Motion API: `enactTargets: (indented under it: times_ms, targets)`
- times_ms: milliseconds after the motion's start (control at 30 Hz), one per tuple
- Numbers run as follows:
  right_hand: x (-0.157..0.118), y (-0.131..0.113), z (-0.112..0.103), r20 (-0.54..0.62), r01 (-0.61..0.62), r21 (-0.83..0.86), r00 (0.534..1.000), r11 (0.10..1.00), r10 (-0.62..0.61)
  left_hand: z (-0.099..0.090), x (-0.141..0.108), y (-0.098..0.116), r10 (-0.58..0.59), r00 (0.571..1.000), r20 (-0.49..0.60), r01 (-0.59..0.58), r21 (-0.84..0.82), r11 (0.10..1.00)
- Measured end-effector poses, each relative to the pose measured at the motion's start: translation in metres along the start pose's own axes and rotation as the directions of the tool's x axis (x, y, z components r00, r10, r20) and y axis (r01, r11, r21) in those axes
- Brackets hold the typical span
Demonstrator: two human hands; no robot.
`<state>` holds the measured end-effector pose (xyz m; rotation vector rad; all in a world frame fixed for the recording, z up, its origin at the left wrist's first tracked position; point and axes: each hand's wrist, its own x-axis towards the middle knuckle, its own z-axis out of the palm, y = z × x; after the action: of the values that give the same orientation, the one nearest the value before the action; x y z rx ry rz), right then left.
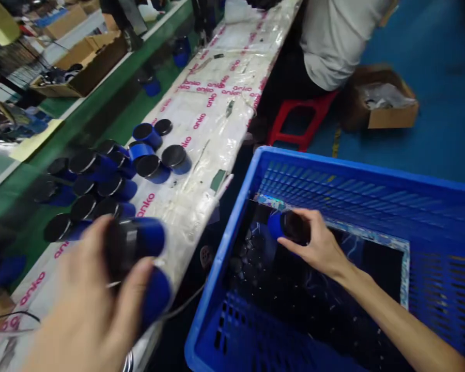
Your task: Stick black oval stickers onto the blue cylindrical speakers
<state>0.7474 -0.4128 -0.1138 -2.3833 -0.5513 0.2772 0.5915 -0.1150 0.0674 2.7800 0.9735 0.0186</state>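
Observation:
My left hand (96,289), blurred by motion, has its fingers and thumb around a blue and black cylinder (149,236) over the table's near edge. Another blue piece (157,294) shows just below it, beside the thumb; whether I hold it too is unclear. Inside the blue crate (318,163), my right hand (321,245) grips a second blue and black cylinder (279,226) between thumb and fingers, above a dark sheet (279,299) with a shiny edge. Several similar cylinders (116,186) stand grouped on the table (201,124), left of the crate.
A green conveyor belt (89,121) carrying a few cylinders runs along the table's far side. Beyond the crate are a red stool (294,139), a seated person in a light shirt (331,46) and a cardboard box (393,118). An open carton (77,82) sits beyond the belt.

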Motion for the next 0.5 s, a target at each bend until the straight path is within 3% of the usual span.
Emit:
enactTargets:
  times_ms: [33,67,100,167,233,300,367,433,500]
  targets:
    - [-0.015,0.032,0.010,0.090,-0.060,-0.014,0.994,0.998,0.061,0.012,-0.006,0.038,0.117,0.992,0.042,-0.116,-0.021,0.993]
    - [-0.029,0.060,0.023,0.126,-0.112,-0.026,0.985,0.993,0.115,0.032,-0.011,0.077,0.224,0.962,0.158,-0.217,-0.056,0.974]
    - [-0.041,0.084,0.037,0.149,-0.176,-0.043,0.972,0.984,0.180,0.058,-0.016,0.114,0.329,0.897,0.295,-0.310,-0.110,0.944]
    - [-0.060,0.117,0.064,0.152,-0.303,-0.069,0.939,0.951,0.310,0.126,-0.023,0.174,0.461,0.752,0.472,-0.450,-0.144,0.882]
    - [-0.071,0.138,0.087,0.123,-0.433,-0.088,0.889,0.897,0.441,0.203,-0.029,0.210,0.441,0.710,0.549,-0.483,-0.076,0.873]
    - [-0.077,0.150,0.103,0.075,-0.544,-0.093,0.832,0.834,0.550,0.274,-0.038,0.225,0.419,0.696,0.583,-0.494,-0.034,0.869]
    - [-0.081,0.160,0.114,0.030,-0.620,-0.084,0.781,0.780,0.624,0.330,-0.050,0.224,0.378,0.705,0.600,-0.487,0.023,0.873]
    - [-0.084,0.167,0.123,-0.002,-0.673,-0.072,0.739,0.737,0.674,0.369,-0.062,0.214,0.332,0.727,0.601,-0.472,0.086,0.877]
    - [-0.087,0.171,0.130,-0.013,-0.715,-0.056,0.698,0.696,0.716,0.392,-0.072,0.202,0.303,0.746,0.592,-0.467,0.142,0.873]
